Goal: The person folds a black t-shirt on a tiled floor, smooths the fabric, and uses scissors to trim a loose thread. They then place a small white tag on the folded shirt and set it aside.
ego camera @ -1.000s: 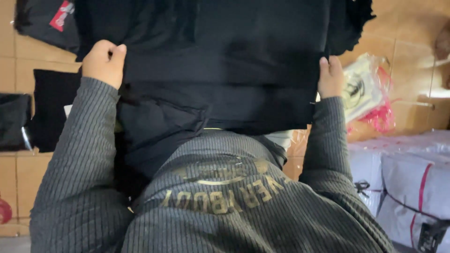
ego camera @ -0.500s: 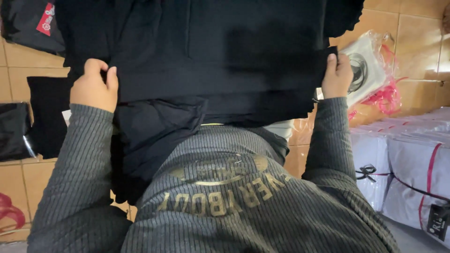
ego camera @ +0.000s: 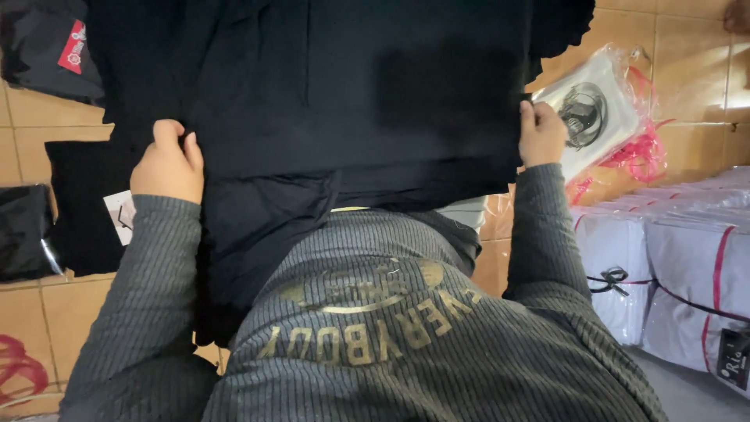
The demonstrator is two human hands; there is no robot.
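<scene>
Both my hands hold one black garment [ego camera: 344, 101] spread in front of my chest, above the tan tiled floor [ego camera: 687, 70]. Right of the garment lie white wrapped bundles [ego camera: 672, 258] tied with pink and black ribbon, and a bagged white item [ego camera: 594, 117]. My left hand [ego camera: 168, 164] pinches the garment's left edge; my right hand [ego camera: 541, 134] grips its right edge, fingers closed.

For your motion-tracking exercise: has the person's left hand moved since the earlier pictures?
Yes. The left hand, gripping the dark garment, has come down and slightly inward in view. But the red-labelled package shifted too, so the camera also moved.
</scene>
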